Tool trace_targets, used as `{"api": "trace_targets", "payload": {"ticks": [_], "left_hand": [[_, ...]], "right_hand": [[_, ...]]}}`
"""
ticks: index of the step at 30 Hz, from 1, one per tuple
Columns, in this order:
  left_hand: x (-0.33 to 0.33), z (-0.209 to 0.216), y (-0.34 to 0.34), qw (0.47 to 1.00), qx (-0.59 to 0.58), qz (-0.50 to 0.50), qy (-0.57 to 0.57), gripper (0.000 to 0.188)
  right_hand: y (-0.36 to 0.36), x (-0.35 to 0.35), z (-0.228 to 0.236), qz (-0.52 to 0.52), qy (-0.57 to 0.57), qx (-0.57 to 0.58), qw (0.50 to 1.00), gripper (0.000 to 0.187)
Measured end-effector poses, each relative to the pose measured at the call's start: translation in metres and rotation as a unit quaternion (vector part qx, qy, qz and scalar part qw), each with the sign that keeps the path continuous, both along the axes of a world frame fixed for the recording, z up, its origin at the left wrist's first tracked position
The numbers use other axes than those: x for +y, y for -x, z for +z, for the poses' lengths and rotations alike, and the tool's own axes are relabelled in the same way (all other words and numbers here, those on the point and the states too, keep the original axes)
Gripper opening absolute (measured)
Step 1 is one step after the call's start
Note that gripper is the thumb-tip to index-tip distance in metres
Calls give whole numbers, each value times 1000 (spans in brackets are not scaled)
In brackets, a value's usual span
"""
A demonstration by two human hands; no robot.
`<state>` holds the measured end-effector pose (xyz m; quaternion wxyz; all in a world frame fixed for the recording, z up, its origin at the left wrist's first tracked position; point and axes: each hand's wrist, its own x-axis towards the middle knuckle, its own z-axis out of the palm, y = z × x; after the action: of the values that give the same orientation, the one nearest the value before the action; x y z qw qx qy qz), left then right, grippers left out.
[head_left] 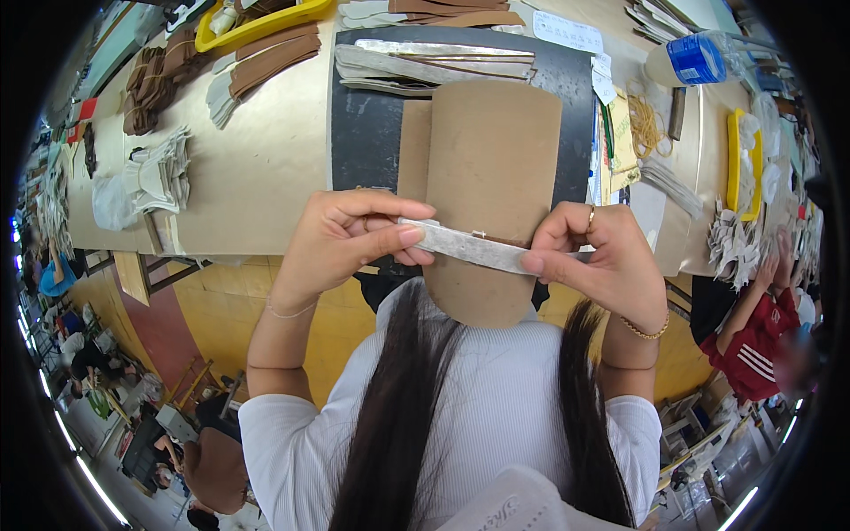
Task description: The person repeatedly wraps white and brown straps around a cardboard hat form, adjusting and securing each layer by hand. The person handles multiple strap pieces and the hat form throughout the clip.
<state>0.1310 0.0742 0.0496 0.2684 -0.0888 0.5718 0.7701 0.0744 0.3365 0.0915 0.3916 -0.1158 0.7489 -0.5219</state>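
A narrow light-grey strip (478, 250) with a brown edge showing along its top is stretched between my two hands. My left hand (367, 230) pinches its left end between thumb and fingers. At the other end my right hand (589, 248) grips it with the thumb on the near face and the fingers curled behind. Behind the strip lies a brown curved board (496, 159), which overhangs the table's near edge toward my body. Another brown flat piece (413, 150) shows along the board's left side. A dark mat (372, 133) lies under both.
Grey and brown strips (434, 66) are stacked beyond the board. Left are more brown strips (274, 62), a bundle of pale pieces (159, 173) and a yellow tray (266, 26). Right are a bottle (695, 60), rubber bands (649, 124) and another yellow tray (737, 168). A co-worker in red (753, 350) sits right.
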Motion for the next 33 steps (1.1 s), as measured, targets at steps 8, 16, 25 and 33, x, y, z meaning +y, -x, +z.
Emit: {"api": "trace_targets", "payload": {"ticks": [8, 16, 25, 33], "left_hand": [[3, -24, 10, 997, -9, 13, -71, 21], [5, -32, 14, 994, 7, 17, -105, 29], [-1, -37, 8, 992, 65, 39, -102, 37], [-18, -47, 8, 992, 90, 37, -82, 42]], "right_hand": [[3, 0, -5, -9, -3, 10, 1000, 15], [2, 1, -11, -8, -9, 58, 998, 17], [1, 17, -14, -16, -15, 42, 999, 22], [-10, 48, -32, -102, 96, -95, 986, 16]]}}
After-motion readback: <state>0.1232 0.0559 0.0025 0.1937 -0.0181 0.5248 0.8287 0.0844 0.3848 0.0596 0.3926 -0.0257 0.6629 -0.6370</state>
